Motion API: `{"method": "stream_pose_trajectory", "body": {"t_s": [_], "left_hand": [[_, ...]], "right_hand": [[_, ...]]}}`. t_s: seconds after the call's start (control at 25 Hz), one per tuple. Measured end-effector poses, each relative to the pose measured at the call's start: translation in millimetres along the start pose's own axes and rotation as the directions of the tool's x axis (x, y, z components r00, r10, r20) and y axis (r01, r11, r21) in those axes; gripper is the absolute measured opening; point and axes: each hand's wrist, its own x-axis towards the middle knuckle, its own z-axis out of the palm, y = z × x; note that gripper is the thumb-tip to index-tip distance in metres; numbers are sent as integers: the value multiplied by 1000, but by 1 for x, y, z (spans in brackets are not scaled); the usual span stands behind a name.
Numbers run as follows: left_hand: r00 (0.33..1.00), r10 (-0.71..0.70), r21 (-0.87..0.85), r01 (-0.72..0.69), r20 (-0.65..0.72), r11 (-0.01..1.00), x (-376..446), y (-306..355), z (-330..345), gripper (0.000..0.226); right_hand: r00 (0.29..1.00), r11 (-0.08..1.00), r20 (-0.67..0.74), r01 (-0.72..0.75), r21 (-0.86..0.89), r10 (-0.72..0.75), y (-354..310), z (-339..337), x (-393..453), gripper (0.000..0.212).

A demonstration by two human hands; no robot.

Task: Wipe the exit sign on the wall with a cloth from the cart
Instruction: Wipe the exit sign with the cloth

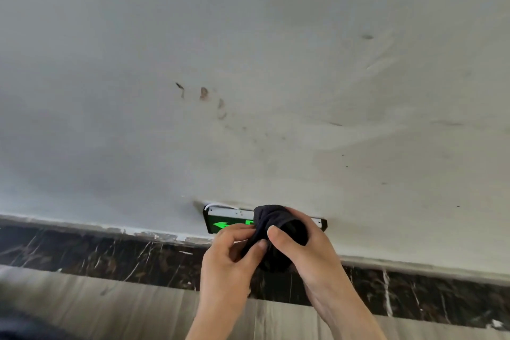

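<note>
A low exit sign (224, 222) with a glowing green arrow and a silver top edge is fixed to the white wall just above the skirting. A bunched dark cloth (278, 229) covers its middle. My right hand (303, 248) grips the cloth from the right, thumb across its front. My left hand (229, 254) pinches the cloth's lower left edge with fingers and thumb. The sign's right end (321, 223) pokes out beyond my right hand.
The white wall (248, 77) is scuffed, with brown marks above the sign. A dark marble skirting (110, 254) runs along its foot, over a grey wood-grain floor (124, 309). A white wire (220, 205) loops behind the sign's top. The cart is out of view.
</note>
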Motion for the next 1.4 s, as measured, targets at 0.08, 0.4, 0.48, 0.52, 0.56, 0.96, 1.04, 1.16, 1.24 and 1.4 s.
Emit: {"method": "stream_pose_trajectory", "body": {"t_s": [0.08, 0.4, 0.48, 0.52, 0.56, 0.96, 1.04, 1.16, 1.24, 1.4], "left_hand": [[996, 52, 9, -53, 75, 999, 15, -32, -1, 40], [972, 159, -3, -160, 171, 987, 55, -120, -5, 31], [964, 225, 59, -235, 141, 970, 62, -125, -8, 28], [952, 285, 112, -297, 108, 948, 66, -124, -10, 26], [924, 376, 190, -382, 66, 905, 70, -119, -13, 22], [118, 964, 776, -620, 240, -118, 142, -8, -20, 47], [32, 955, 786, -577, 296, -224, 156, 10, -15, 50], [-109, 912, 769, -504, 395, -393, 176, 35, -8, 52], [-200, 847, 718, -458, 492, -525, 188, 43, -6, 52], [-317, 718, 596, -405, 619, -693, 207, 54, -7, 48]], "right_hand": [[1000, 1000, -19, 17, 18, -16, 30, 1, 20, 45], [999, 993, -44, 27, 111, -23, 115, -4, 65, 19], [997, 984, -67, 40, 175, -29, 125, -5, 69, 23], [996, 977, -80, 48, 208, -32, 130, -5, 70, 29], [995, 970, -89, 56, 237, -36, 134, -7, 70, 35], [992, 954, -71, 121, 274, -105, 143, -14, 62, 47], [989, 955, -74, 142, 261, -127, 145, -16, 59, 50], [984, 952, -89, 175, 252, -157, 145, -20, 58, 54], [979, 947, -95, 201, 249, -183, 144, -22, 58, 53], [980, 946, -117, 188, 264, -162, 148, -22, 63, 38]]}}
